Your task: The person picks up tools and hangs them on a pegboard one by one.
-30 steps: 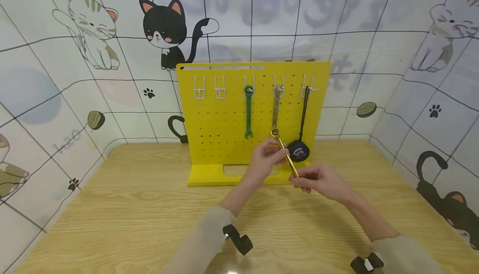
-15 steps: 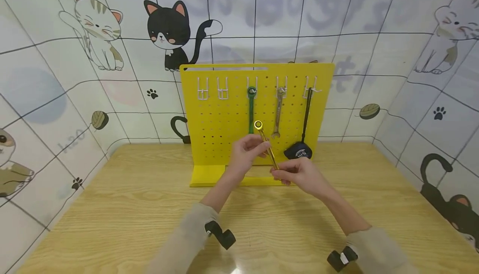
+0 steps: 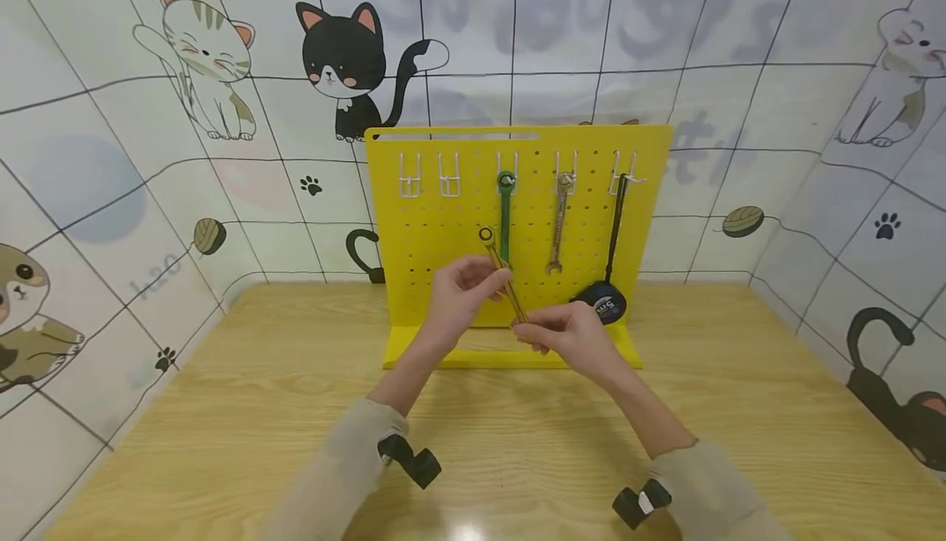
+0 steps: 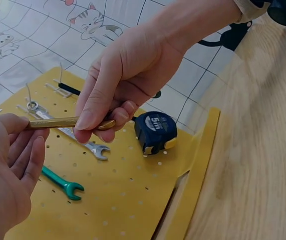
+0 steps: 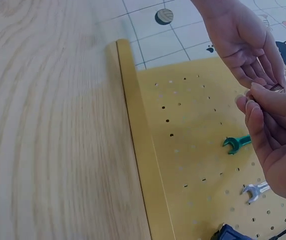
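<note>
A gold combination wrench [image 3: 515, 300] is held between both hands, in front of the pegboard, its ring end up and leaning left. My left hand [image 3: 460, 291] pinches its shaft between thumb and fingers. Lower down, the thumb and fingertips of my right hand [image 3: 572, 334] pinch the other end, which they partly cover in the head view. In the left wrist view the gold shaft [image 4: 55, 122] spans the gap between the two hands. Behind them, a green wrench [image 3: 506, 217] and a silver wrench [image 3: 559, 225] hang from pegboard hooks. Fingers hide most of the gold wrench in the right wrist view.
The yellow pegboard [image 3: 443, 225] stands on a wooden table [image 3: 296, 393] before a cat-patterned wall. Two white hooks, the left one [image 3: 410, 180] and its neighbour [image 3: 449, 180], carry nothing. A black tape measure [image 3: 608, 303] hangs by its strap at the right.
Both hands have moved left with the gold wrench, from in front of the silver wrench and tape measure to beside the green wrench. The head view has shifted slightly.
</note>
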Demonstrator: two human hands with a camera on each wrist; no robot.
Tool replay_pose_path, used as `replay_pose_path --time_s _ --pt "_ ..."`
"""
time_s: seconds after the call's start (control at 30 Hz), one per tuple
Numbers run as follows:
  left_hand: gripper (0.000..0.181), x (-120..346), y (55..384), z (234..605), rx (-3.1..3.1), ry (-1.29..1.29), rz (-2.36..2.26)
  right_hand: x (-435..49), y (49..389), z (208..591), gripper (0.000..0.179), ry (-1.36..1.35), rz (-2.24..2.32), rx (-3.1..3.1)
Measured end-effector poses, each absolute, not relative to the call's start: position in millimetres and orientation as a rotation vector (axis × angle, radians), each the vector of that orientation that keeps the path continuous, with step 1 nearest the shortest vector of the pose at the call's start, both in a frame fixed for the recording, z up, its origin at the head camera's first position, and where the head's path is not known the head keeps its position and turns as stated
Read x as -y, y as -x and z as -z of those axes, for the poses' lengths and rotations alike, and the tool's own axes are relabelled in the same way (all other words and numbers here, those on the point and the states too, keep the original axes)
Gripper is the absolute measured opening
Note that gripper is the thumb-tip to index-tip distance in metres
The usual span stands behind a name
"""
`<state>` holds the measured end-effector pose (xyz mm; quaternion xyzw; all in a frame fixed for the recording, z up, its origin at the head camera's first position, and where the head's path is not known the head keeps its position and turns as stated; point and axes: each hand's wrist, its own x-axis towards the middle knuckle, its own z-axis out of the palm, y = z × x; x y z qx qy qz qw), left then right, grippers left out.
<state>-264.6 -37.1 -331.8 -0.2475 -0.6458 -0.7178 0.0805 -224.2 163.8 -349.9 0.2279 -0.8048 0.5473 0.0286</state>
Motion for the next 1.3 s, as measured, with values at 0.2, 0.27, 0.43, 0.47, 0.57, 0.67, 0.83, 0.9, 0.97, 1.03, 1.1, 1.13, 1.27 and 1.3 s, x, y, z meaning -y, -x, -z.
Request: replay_pose_path --time_s 0.2,0.27,0.43,0.47,0.57,0.67,0.83,0.9,0.97,1.03,1.1,1.13,1.27,1.3 --pt "0.016 45.9 265.7 319.4 1.864 0.714 2.137 -150.7 229.4 345.4 0.018 -0.72 -1.71 2.406" --pt "0.016 49.4 266.0 315.1 1.856 0.696 2.124 -145.3 230.9 343.3 0.018 -0.724 -1.738 2.38" --pt "0.017 59.7 267.8 306.5 1.833 0.657 2.09 -129.8 234.3 338.0 0.02 -0.727 -1.831 2.332" --pt "0.017 61.6 268.0 304.8 1.823 0.653 2.089 -126.6 235.5 337.4 0.02 -0.72 -1.849 2.326" --pt "0.019 67.0 269.8 300.0 1.805 0.628 2.074 -116.1 239.2 335.1 0.021 -0.696 -1.888 2.297" --pt "0.021 71.7 271.9 294.9 1.817 0.595 2.045 -106.6 243.2 333.4 0.024 -0.686 -1.913 2.255" --pt "0.022 77.0 276.2 287.4 1.85 0.556 2.006 -96.0 247.5 329.5 0.024 -0.685 -1.92 2.195" --pt "0.021 78.0 278.6 284.9 1.846 0.552 2.004 -92.9 249.5 328.0 0.025 -0.673 -1.924 2.183" --pt "0.021 78.8 281.2 283.0 1.838 0.55 2.0 -89.8 251.5 327.0 0.025 -0.653 -1.939 2.172" --pt "0.022 79.6 284.2 281.8 1.835 0.549 1.989 -86.9 253.6 326.5 0.024 -0.633 -1.959 2.159" --pt "0.024 80.5 286.7 281.1 1.839 0.549 1.98 -84.3 255.5 326.7 0.024 -0.61 -1.979 2.147" --pt "0.025 80.9 288.1 281.2 1.845 0.547 1.974 -83.1 256.4 327.0 0.023 -0.597 -1.991 2.14" --pt "0.025 82.9 292.1 282.8 1.868 0.526 1.976 -78.9 260.2 329.5 0.022 -0.553 -2.031 2.131" --pt "0.025 83.5 293.0 283.5 1.873 0.518 1.979 -78.0 261.2 330.4 0.022 -0.543 -2.038 2.132"
